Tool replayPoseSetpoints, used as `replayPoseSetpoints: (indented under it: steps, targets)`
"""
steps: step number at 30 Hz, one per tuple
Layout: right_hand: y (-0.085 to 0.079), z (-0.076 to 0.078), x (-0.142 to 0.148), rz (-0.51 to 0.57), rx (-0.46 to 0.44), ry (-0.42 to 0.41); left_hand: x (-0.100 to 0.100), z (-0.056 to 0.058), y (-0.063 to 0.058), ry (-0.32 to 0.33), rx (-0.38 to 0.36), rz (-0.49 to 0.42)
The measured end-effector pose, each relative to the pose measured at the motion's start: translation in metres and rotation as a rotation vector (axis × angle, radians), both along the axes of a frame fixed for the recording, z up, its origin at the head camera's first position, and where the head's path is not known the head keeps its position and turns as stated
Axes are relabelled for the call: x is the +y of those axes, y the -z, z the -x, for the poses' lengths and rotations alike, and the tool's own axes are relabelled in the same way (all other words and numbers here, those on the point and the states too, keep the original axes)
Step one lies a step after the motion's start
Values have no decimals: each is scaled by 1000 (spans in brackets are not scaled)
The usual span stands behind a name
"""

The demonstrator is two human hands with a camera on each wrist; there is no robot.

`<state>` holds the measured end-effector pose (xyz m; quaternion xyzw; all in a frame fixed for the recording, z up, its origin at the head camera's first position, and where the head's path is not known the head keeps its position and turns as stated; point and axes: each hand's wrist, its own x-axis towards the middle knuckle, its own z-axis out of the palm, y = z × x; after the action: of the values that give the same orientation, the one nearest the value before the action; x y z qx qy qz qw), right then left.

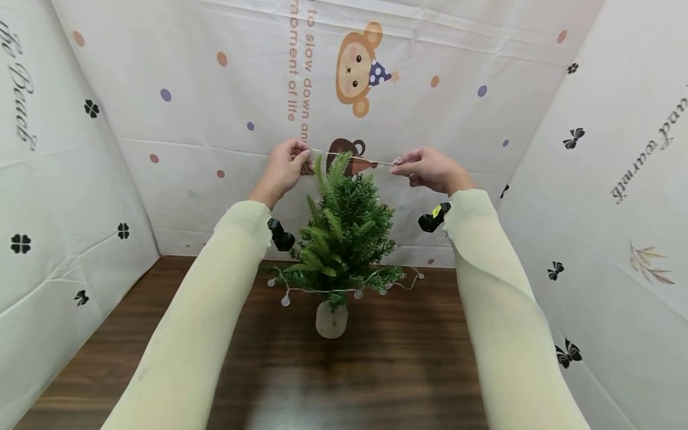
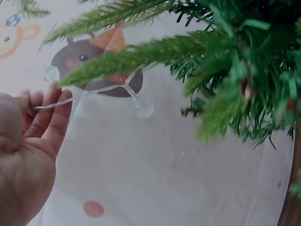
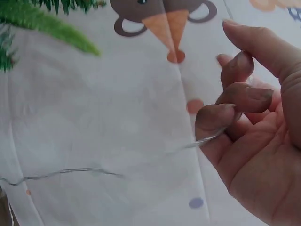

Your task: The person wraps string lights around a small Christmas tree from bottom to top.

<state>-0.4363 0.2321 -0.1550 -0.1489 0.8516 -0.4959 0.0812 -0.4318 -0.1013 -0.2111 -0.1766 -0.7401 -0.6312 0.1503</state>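
Observation:
A small artificial Christmas tree (image 1: pixel 352 221) stands on a pale round base (image 1: pixel 331 322). A string of lights with clear round bulbs runs across its lower branches, where one bulb (image 1: pixel 285 301) hangs at the front left. Behind the treetop, my left hand (image 1: pixel 285 169) pinches the thin wire, and in the left wrist view a clear bulb (image 2: pixel 143 107) dangles beside the branches. On the other side, my right hand (image 1: pixel 432 170) holds the wire too, its fingers curled. That wire (image 3: pixel 211 139) trails out under the lower fingers in the right wrist view. Between both hands it is stretched nearly level.
Printed white cloth walls (image 1: pixel 215 107) close in the back and both sides. The dark wooden tabletop (image 1: pixel 398 352) lies under the tree. A black wrist camera (image 1: pixel 281 235) is strapped at the left cuff, another (image 1: pixel 434 218) at the right cuff.

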Motion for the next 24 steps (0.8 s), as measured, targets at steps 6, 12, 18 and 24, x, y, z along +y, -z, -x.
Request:
replayPoseSetpoints:
  steps: [6, 12, 18, 24]
  targets:
    - [-1, -2, 24, -165, 17, 56, -17, -5, 3, 14, -22, -78]
    - [1, -7, 39, -123, 1, 58, -31, -6, 12, -41, -2, -17]
    - [-1, -11, 47, -1, -4, 43, -39, -6, 20, -64, -29, -22]
    - [-11, -17, 44, 280, 72, 28, -40, -9, 23, -26, -60, -87]
